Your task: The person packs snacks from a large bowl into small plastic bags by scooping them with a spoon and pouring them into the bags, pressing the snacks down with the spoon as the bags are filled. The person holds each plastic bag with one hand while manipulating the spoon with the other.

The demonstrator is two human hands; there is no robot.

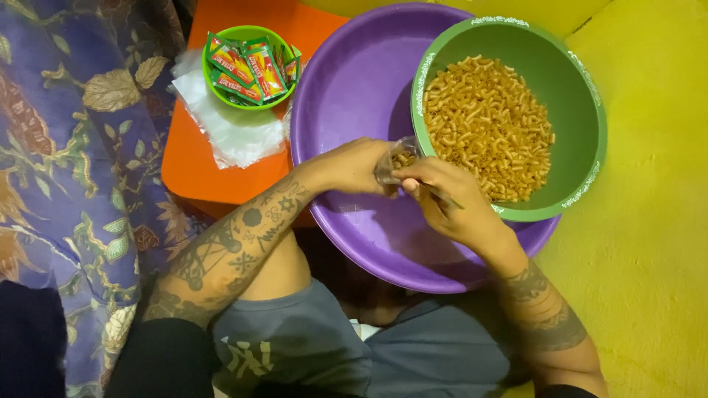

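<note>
- Head view, looking straight down at lap + hands, centre of frame.
- Left hand: fingers curled, pinching the small clear plastic bag at its left side, holding it open-ish over the purple basin.
- Right hand: fingers pressed together round a thin utensil, prob. a spoon handle; tip sits at the bag mouth. Can't tell what's on the tip.
- Bag: centre frame, betw. both hands, just at the rim of the green bowl; a bit of macaroni already inside.
- Green bowl, upper right: patterned rim, about half full of dry elbow macaroni. It rests inside the basin, right side.
- Purple basin: large, round, centre top to mid frame.
- Upper left: small lime-green bowl w/ red-and-green seasoning sachets, sitting on a stack of clear plastic bags, all on an orange stool.
- Far left: purple floral cloth. Right: yellow floor.
- Both forearms tattooed; grey shorts at bottom.
</note>
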